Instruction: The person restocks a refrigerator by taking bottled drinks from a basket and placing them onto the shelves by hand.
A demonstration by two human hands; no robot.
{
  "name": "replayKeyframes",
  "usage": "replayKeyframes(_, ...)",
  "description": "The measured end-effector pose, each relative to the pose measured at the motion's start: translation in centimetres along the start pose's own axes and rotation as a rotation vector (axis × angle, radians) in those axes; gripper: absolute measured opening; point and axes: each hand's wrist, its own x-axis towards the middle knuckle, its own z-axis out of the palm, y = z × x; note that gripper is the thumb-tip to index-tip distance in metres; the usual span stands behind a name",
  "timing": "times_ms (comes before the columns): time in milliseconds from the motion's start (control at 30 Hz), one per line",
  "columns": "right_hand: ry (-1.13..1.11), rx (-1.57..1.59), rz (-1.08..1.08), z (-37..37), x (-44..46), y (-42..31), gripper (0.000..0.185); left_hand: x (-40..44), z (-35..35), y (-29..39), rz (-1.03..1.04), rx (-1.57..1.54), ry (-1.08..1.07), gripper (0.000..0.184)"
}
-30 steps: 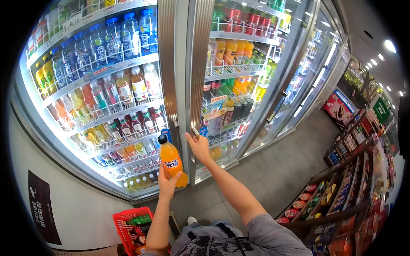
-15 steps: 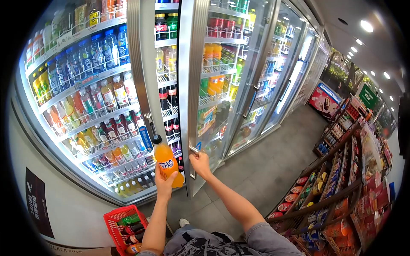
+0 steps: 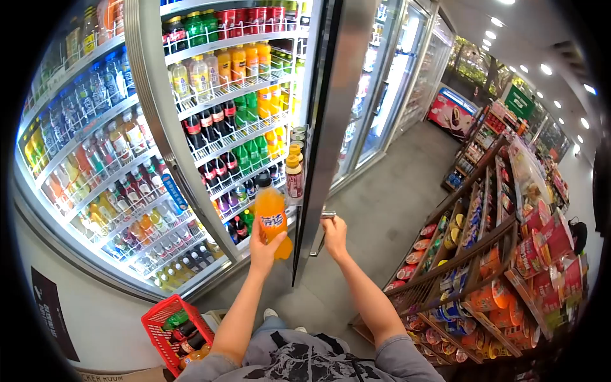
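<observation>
My left hand [image 3: 263, 248] is wrapped round an orange soda bottle [image 3: 272, 216] with a black cap, held nearly upright in front of the cooler shelves. My right hand [image 3: 334, 234] grips the metal door handle [image 3: 328, 215] of the glass cooler door [image 3: 318, 159]. That door stands swung out, seen almost edge-on. Behind it, the shelves [image 3: 223, 97] carry cola, green soda and orange juice bottles and red cans. Just beyond the soda bottle, several small bottles with yellow caps [image 3: 294, 175] stand in a door-side column.
A red basket [image 3: 147, 325] holding several bottles sits at the lower left. To its upper side is a closed cooler door [image 3: 95, 159] with drinks behind it. Snack shelves [image 3: 496, 254] line the right, across the grey floor [image 3: 388, 197]. A chest freezer [image 3: 450, 109] stands far back.
The cooler door has swung wider open to the right with my right hand on its handle, exposing the shelves. The soda bottle in my left hand has shifted right. The view has turned too.
</observation>
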Motion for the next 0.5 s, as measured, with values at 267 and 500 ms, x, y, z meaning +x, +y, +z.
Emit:
replayKeyframes(267,0.465,0.077,-0.004,-10.1,3.0,3.0,0.011,2.3,8.4,-0.6,-0.037,-0.039,-0.204,0.081)
replayKeyframes(500,0.581,-0.068,-0.362,-10.5,-0.8,-0.7,0.01,4.3,10.1,-4.0,-0.226,-0.178,-0.268,0.069)
